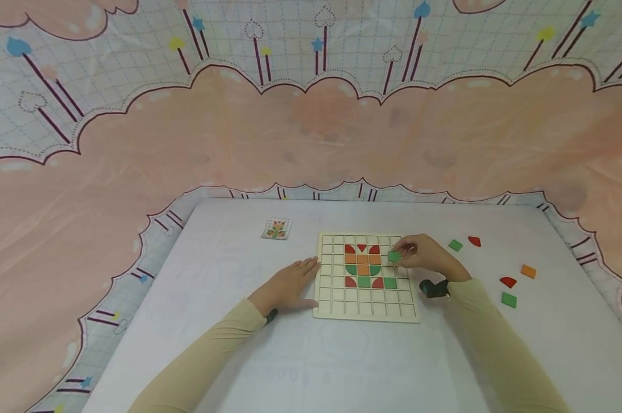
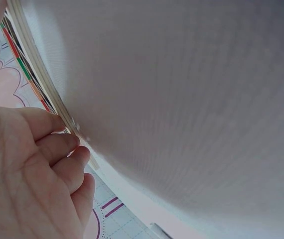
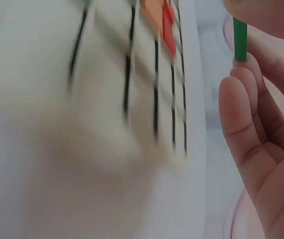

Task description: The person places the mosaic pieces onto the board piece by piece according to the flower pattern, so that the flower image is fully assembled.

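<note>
A pale square grid board (image 1: 336,307) lies on the white table, with red, orange and green tiles set in a flower-like pattern (image 1: 363,259). My left hand (image 1: 288,287) rests flat beside the board's left edge. In the left wrist view its fingertips (image 2: 72,142) touch that edge. Over the right part of the board, my right hand (image 1: 423,252) pinches a green tile (image 1: 394,256) between thumb and fingers. The right wrist view shows this green tile (image 3: 240,40) edge-on, held above the board. A green square (image 1: 390,283) sits in a cell below it.
Right of the board lie loose tiles: two green squares (image 1: 456,245), two red curved pieces (image 1: 508,281) and an orange square (image 1: 528,271). A small pattern card (image 1: 277,228) lies behind and left of the board. A pink patterned cloth (image 1: 311,137) hangs behind the table.
</note>
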`<state>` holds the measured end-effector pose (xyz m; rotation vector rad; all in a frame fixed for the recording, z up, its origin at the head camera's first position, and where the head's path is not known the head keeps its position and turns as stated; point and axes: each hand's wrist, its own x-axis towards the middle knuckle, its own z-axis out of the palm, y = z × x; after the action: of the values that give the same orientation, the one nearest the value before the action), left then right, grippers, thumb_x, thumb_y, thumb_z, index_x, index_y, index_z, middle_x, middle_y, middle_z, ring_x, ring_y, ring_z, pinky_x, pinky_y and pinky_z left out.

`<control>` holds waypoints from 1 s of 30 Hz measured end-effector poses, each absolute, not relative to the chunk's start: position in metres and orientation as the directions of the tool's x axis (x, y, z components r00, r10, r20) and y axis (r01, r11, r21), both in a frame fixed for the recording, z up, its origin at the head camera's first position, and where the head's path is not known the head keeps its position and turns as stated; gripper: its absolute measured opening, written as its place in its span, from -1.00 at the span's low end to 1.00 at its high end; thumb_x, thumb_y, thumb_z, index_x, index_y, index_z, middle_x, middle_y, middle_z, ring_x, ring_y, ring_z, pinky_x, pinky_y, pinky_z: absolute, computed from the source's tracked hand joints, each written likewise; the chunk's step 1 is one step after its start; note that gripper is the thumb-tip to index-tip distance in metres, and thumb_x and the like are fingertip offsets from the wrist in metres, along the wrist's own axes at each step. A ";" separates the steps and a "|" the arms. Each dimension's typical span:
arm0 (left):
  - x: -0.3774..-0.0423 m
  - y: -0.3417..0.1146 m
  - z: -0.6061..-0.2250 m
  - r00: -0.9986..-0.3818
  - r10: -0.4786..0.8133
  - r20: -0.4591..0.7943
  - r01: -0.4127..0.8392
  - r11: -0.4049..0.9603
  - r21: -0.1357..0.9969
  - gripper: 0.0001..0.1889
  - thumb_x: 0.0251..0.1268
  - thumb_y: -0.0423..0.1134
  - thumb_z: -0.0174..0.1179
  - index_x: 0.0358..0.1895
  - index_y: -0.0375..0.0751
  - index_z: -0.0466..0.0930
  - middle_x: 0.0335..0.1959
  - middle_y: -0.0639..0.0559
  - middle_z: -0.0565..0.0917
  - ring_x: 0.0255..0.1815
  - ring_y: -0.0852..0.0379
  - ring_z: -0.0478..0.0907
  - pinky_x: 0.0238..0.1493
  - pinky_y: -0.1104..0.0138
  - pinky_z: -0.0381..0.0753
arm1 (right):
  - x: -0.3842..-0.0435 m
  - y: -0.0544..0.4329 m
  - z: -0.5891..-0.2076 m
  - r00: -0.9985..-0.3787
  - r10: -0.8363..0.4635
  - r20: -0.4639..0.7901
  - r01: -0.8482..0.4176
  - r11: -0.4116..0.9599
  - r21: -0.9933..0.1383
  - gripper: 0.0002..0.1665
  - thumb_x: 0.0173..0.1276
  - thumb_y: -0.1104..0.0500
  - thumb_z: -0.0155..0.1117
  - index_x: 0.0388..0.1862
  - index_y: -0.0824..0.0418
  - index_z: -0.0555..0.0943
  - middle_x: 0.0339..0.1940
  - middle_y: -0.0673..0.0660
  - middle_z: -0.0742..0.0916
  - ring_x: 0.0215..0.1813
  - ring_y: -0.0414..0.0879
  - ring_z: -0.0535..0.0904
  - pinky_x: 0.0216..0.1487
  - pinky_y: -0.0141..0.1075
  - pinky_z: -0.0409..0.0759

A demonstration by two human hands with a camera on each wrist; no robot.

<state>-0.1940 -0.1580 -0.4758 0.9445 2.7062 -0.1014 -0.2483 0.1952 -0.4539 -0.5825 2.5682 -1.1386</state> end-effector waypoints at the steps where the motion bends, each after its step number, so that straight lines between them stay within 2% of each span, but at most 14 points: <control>1: -0.194 -0.158 -0.475 -0.748 0.603 -0.277 0.622 0.783 0.025 -0.03 0.22 0.37 -0.05 0.49 -0.23 -0.08 0.54 -0.10 -0.02 0.55 0.02 -0.06 0.54 0.22 0.03 | -0.249 0.188 -0.456 -0.872 -0.484 -0.072 -0.264 0.589 -0.764 -0.66 0.03 0.26 0.44 -0.18 0.34 0.65 -0.32 0.15 0.68 -0.29 -0.15 0.49 -0.26 -0.44 0.54; 13: -0.193 -0.159 -0.474 -0.748 0.604 -0.275 0.619 0.784 0.040 -0.03 0.23 0.37 -0.08 0.50 -0.23 -0.11 0.54 -0.10 -0.03 0.55 0.02 -0.07 0.54 0.23 0.01 | -0.243 0.116 -0.471 -0.773 -0.633 -0.037 -0.327 0.448 -0.832 -0.70 0.03 0.29 0.47 -0.22 0.35 0.67 -0.41 0.16 0.70 -0.41 -0.24 0.55 -0.34 -0.47 0.61; 19: -0.193 -0.159 -0.475 -0.750 0.599 -0.280 0.614 0.788 0.042 -0.04 0.23 0.37 -0.08 0.50 -0.22 -0.11 0.54 -0.09 -0.04 0.55 0.03 -0.07 0.54 0.24 0.01 | -0.242 0.096 -0.474 -0.757 -0.651 -0.055 -0.343 0.469 -0.814 -0.73 -0.01 0.30 0.49 -0.29 0.33 0.67 -0.44 0.12 0.69 -0.41 -0.26 0.52 -0.34 -0.48 0.58; 30: -0.193 -0.158 -0.475 -0.748 0.600 -0.284 0.616 0.787 0.038 -0.04 0.24 0.36 -0.07 0.50 -0.23 -0.11 0.54 -0.09 -0.04 0.55 0.03 -0.07 0.54 0.23 0.01 | -0.240 0.078 -0.474 -0.774 -0.622 -0.114 -0.351 0.572 -0.741 -0.75 -0.07 0.26 0.54 -0.36 0.21 0.68 -0.50 0.01 0.66 -0.43 -0.25 0.48 -0.37 -0.49 0.53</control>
<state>-0.1933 -0.1582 -0.4750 0.9389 2.6971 -0.0836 -0.2400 0.0777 -0.4742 -0.7911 2.4442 -1.0366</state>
